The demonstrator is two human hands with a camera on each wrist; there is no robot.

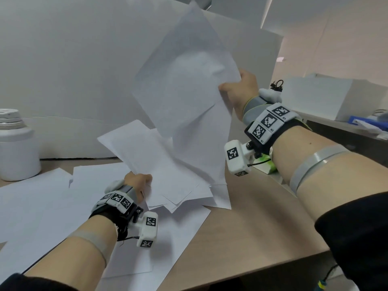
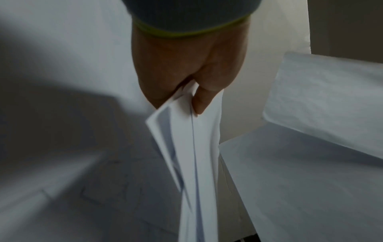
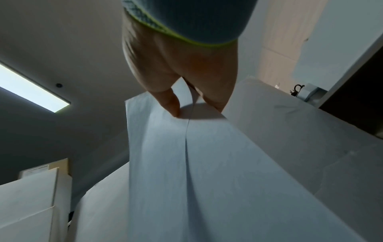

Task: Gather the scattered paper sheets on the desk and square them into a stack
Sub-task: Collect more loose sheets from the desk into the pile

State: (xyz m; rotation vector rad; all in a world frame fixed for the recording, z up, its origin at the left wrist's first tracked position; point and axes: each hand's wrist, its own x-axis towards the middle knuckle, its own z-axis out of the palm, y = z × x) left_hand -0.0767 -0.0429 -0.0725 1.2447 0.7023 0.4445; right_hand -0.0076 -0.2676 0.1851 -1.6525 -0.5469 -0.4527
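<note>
My right hand (image 1: 237,89) grips a loose bunch of white sheets (image 1: 189,97) by their right edge, raised high and fanned out above the desk; the right wrist view shows thumb and fingers pinching those sheets (image 3: 186,163). Lower down, my left hand (image 1: 138,183) pinches another bundle of white sheets (image 1: 155,164) at its near edge, its lower corners resting on the desk. In the left wrist view that bundle (image 2: 194,155) hangs from the left hand (image 2: 190,91). More sheets (image 1: 52,206) lie flat and overlapping on the desk's left half.
A white lidded jar (image 1: 14,148) stands at the far left. White panels (image 1: 84,70) wall off the back of the wooden desk (image 1: 262,234). A green object (image 1: 267,164) sits by the right edge. A white box (image 1: 336,95) stands on a side counter at right.
</note>
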